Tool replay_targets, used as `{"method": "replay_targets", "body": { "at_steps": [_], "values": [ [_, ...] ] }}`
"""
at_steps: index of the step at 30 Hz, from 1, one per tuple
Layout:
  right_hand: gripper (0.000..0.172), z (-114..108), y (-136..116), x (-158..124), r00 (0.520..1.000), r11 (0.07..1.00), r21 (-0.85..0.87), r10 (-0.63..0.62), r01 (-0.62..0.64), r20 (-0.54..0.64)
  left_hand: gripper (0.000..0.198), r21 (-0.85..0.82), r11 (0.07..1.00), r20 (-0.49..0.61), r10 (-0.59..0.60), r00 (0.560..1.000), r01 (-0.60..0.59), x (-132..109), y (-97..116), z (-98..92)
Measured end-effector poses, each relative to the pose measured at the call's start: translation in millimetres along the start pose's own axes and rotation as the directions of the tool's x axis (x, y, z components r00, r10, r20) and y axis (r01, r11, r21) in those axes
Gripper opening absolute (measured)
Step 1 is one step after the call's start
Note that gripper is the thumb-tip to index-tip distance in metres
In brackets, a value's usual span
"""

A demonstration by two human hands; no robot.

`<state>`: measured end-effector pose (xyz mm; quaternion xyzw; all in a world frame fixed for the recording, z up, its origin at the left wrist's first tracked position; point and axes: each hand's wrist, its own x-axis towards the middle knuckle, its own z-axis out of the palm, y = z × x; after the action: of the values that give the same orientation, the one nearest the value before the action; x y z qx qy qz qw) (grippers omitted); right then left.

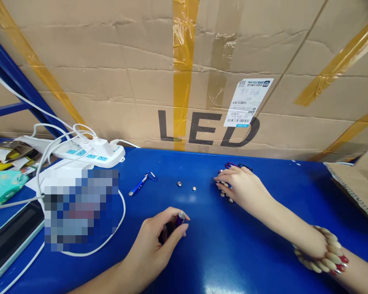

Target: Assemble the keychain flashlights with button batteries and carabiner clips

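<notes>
Nearer than the blue flashlight [138, 186] and right of it, the left hand [158, 241] pinches a purple tube [179, 221]. Well right of the flashlight, the right hand [242, 183] curls loosely over small discs [230, 200]; whether it grips any, I cannot tell. Picking one seems the step, calling for a light pinch.

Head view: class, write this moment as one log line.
left hand: holds purple tube | right hand: at small metal discs | blue penlight: lies on table
</notes>
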<state>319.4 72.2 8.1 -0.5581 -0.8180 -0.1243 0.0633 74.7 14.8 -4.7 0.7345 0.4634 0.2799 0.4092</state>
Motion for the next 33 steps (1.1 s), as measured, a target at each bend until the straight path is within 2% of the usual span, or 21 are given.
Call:
{"method": "replay_targets", "body": {
  "at_steps": [3, 6, 9, 13, 16, 20, 24, 28, 31, 33],
  "values": [
    [0.016, 3, -7, 0, 0.998, 0.998, 0.036, -0.044, 0.046, -0.050, 0.017, -0.015, 1.000, 0.009, 0.014, 1.000, -0.014, -2, 0, 0.9],
    [0.027, 3, -20, -1, 0.979, 0.973, 0.123, -0.190, 0.197, -0.072, 0.015, -0.011, 0.999, 0.015, 0.041, 0.999, -0.041, -4, 0, 2.4],
    [0.028, 7, -30, -1, 0.946, 0.930, 0.174, -0.314, 0.324, -0.082, 0.013, -0.012, 0.997, 0.018, 0.071, 0.997, -0.071, -5, 0, 3.5],
    [0.023, 12, -32, -1, 0.943, 0.923, 0.207, -0.301, 0.325, -0.140, 0.011, -0.017, 0.996, 0.013, 0.085, 0.996, -0.085, -6, 0, 3.6],
    [0.018, 13, -30, -1, 0.960, 0.911, 0.305, -0.251, 0.279, -0.126, 0.010, -0.009, 0.996, 0.010, 0.090, 0.996, -0.090, -6, 1, 3.5],
    [0.008, 13, -29, 1, 0.980, 0.865, 0.465, -0.196, 0.187, -0.031, 0.010, -0.005, 0.995, 0.007, 0.104, 0.995, -0.104, -8, 1, 3.4],
    [0.006, 4, -36, 2, 0.973, 0.852, 0.520, -0.166, 0.061, 0.159, 0.012, -0.001, 0.997, 0.011, 0.076, 0.997, -0.076, -7, 0, 3.0],
    [0.006, -12, -50, -3, 0.931, 0.852, 0.522, -0.163, -0.033, 0.326, 0.013, 0.006, 0.998, 0.024, 0.070, 0.997, -0.070, -6, -3, 3.4],
    [0.006, -21, -58, -9, 0.878, 0.840, 0.536, -0.189, -0.088, 0.440, 0.013, 0.015, 0.997, 0.031, 0.071, 0.997, -0.071, -5, -5, 4.1],
    [0.008, -24, -62, -12, 0.853, 0.833, 0.544, -0.209, -0.101, 0.479, 0.012, 0.013, 0.998, 0.031, 0.068, 0.997, -0.069, -5, -5, 4.5]
  ]
}}
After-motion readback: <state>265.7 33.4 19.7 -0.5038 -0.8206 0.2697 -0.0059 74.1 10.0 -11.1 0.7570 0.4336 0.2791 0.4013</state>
